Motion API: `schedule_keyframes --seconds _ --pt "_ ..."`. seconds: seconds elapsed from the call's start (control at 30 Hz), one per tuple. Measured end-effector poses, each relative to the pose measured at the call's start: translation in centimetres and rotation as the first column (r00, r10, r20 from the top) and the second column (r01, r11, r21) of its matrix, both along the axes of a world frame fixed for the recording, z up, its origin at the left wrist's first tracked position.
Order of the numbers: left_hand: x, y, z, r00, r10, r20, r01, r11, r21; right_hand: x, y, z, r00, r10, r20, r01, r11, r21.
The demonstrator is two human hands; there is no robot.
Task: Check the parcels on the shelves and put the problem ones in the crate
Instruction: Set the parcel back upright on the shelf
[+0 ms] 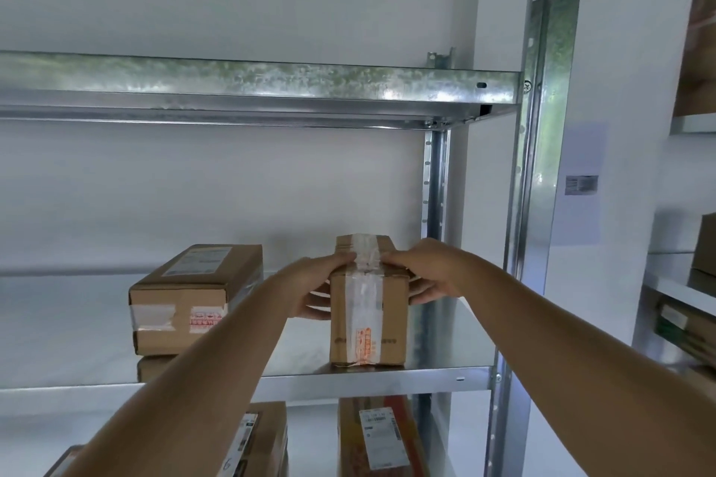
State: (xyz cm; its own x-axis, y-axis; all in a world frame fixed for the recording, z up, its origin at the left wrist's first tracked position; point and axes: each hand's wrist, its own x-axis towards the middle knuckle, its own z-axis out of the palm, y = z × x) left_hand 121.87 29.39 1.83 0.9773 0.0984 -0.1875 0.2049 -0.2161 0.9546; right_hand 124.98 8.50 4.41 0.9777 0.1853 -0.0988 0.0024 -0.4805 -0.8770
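A small cardboard parcel [368, 318] with a clear tape strip down its middle stands near the front edge of the metal shelf [348, 379]. My left hand [310, 290] grips its left side, thumb on the top edge. My right hand [426, 275] grips its right side the same way. A wider cardboard parcel [186, 302] with a white label on top lies to the left on the same shelf. No crate is in view.
Two labelled parcels [381, 438] [259, 438] sit on the shelf below. An upper shelf [252, 85] spans overhead. A steel upright [538, 166] bounds the right side. Another rack with boxes [693, 302] stands at the far right.
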Motion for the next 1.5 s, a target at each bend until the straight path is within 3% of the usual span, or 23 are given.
schedule_keyframes --seconds 0.33,0.77,1.23,1.5 --pt "1.5 1.0 0.1 0.996 -0.06 -0.064 0.06 0.998 -0.001 0.7 -0.8 -0.1 0.977 0.054 -0.207 -0.04 0.997 0.071" --pt "2.2 1.2 0.5 0.993 -0.042 -0.108 0.044 0.999 0.012 1.6 -0.9 0.4 0.969 0.113 -0.219 -0.094 0.991 0.097" --pt "2.8 1.0 0.2 0.998 -0.054 -0.029 0.054 0.999 -0.008 1.9 -0.7 0.1 0.977 0.101 -0.189 -0.085 0.992 0.092" --pt "0.9 0.4 -0.9 0.997 0.055 0.047 -0.05 0.994 -0.096 1.6 -1.2 -2.8 0.98 0.027 -0.196 -0.004 0.993 0.117"
